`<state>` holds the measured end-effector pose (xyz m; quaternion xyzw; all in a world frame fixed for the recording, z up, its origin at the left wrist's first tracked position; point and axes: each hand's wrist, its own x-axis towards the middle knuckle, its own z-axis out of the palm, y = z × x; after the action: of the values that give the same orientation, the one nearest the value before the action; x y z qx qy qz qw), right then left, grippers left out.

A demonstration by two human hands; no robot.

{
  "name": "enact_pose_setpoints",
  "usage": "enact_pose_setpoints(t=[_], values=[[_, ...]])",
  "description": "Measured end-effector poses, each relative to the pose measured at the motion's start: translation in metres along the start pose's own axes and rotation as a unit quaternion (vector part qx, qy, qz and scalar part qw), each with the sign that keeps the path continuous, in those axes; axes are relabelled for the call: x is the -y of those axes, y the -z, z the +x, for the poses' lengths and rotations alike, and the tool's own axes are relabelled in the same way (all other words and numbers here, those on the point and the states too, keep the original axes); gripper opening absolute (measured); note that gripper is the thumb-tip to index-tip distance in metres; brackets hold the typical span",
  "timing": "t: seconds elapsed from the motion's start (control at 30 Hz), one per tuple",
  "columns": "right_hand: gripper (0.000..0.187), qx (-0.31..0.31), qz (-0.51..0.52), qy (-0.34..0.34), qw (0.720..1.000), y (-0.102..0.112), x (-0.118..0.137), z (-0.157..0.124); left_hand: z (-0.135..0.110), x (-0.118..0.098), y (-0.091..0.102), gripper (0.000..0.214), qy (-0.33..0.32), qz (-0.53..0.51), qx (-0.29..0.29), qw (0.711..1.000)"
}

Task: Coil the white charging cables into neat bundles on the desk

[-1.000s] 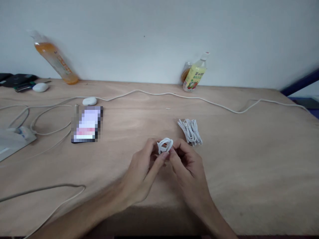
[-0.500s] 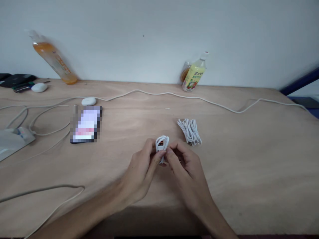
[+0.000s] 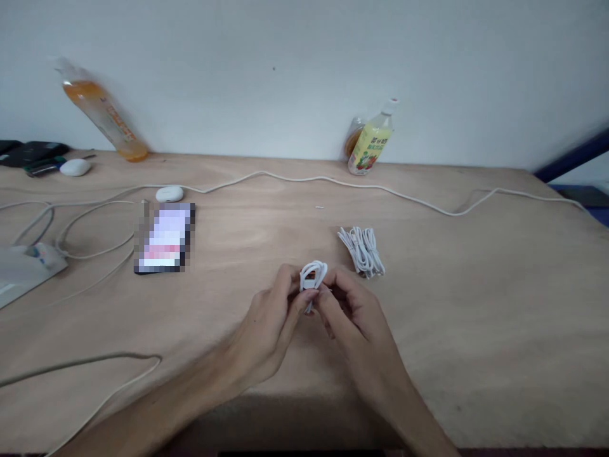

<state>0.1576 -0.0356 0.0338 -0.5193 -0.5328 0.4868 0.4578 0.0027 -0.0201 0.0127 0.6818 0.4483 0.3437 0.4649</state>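
Observation:
A coiled white USB cable stands up between my two hands near the middle of the table, its plug end showing inside the loops. My left hand pinches the coil from the left, thumb across its lower front. My right hand is closed at the coil's lower right, thumb and forefinger pressed together close to my left thumb; part of what lies in its fingers is hidden. Just beyond my right hand lies a pile of bundled white cables.
A phone and a white earbud case lie at left, among loose cables. A long white cable crosses the table's back. An orange drink bottle and a yellow-labelled bottle lean on the wall.
The top loops of the coiled cable have shifted slightly right and spread a little. My right hand's fingers have moved slightly; my left hand stays nearly still.

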Motion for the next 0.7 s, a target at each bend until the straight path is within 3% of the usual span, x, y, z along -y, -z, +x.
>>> enact_pose_setpoints(t=[0.4,0.7], values=[[0.025,-0.014,-0.109,0.069,0.991,-0.001,-0.007,-0.006,-0.001,-0.007,-0.002,0.018,0.018,-0.069,-0.025,0.997],[0.020,-0.036,-0.222,0.192,0.955,0.003,-0.014,-0.003,-0.002,-0.008,-0.002,0.026,0.030,-0.116,-0.015,0.993]])
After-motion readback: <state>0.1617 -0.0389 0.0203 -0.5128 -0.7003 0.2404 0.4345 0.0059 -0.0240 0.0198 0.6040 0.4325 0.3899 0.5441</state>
